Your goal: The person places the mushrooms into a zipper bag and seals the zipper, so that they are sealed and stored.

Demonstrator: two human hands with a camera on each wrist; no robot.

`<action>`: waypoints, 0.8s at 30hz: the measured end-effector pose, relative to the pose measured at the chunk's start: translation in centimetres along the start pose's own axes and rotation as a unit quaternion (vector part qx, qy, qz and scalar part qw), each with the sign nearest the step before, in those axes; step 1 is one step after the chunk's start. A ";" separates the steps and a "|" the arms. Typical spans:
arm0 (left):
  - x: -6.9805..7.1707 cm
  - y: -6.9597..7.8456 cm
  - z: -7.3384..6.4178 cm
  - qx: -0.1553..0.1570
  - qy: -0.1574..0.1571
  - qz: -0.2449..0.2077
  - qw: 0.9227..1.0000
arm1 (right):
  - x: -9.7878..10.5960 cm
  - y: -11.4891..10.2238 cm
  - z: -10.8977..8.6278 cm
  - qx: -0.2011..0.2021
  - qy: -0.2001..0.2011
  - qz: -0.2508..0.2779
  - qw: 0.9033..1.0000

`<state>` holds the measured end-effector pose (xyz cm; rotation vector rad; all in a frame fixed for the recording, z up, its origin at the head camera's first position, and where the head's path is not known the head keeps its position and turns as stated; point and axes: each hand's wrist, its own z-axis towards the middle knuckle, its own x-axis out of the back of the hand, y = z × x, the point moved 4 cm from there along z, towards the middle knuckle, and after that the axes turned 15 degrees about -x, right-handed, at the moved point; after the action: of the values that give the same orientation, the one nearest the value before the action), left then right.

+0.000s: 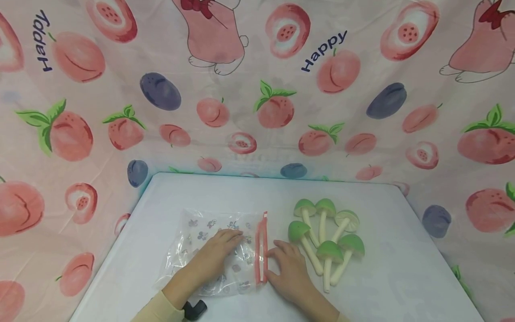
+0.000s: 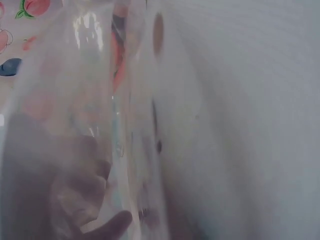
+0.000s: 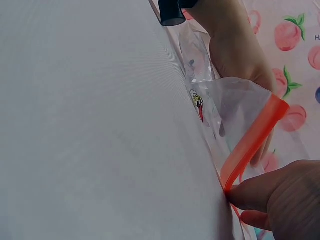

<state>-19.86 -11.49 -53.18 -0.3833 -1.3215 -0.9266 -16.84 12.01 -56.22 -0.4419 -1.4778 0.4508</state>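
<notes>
A clear zip bag (image 1: 209, 264) with small printed figures and a red zip edge (image 1: 261, 248) lies on the white table. My left hand (image 1: 219, 252) rests on top of the bag, its fingers reaching toward the red edge. In the left wrist view, cloudy plastic covers much of the picture. My right hand (image 1: 289, 270) is at the bag's mouth and pinches the red edge; the right wrist view shows the thumb (image 3: 257, 192) against the red strip (image 3: 257, 137), which stands raised there. Just right of this hand lie several toy mushrooms (image 1: 331, 251) with green caps and cream stems.
A black object (image 1: 196, 309) sits by the left sleeve (image 1: 158, 308) at the near side. Fruit-printed cloth (image 1: 249, 89) hangs behind the table (image 1: 386, 286) and along both sides.
</notes>
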 end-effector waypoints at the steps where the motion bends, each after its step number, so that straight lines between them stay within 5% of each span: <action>1: 0.0 0.0 0.0 0.001 0.000 0.000 1.000 | 0.0 0.0 0.0 0.001 0.001 0.001 1.000; 13: 0.3 0.2 0.0 0.047 -0.002 -0.090 0.995 | 0.4 -0.5 0.0 0.009 0.013 -0.005 1.000; 24: 0.0 0.3 -0.1 0.065 -0.024 -0.076 0.995 | 0.2 -0.4 0.1 0.002 0.002 -0.006 1.000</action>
<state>-19.60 -11.38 -53.16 -0.2078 -1.4629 -0.9574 -16.91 11.81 -55.84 -0.4294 -1.4748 0.4434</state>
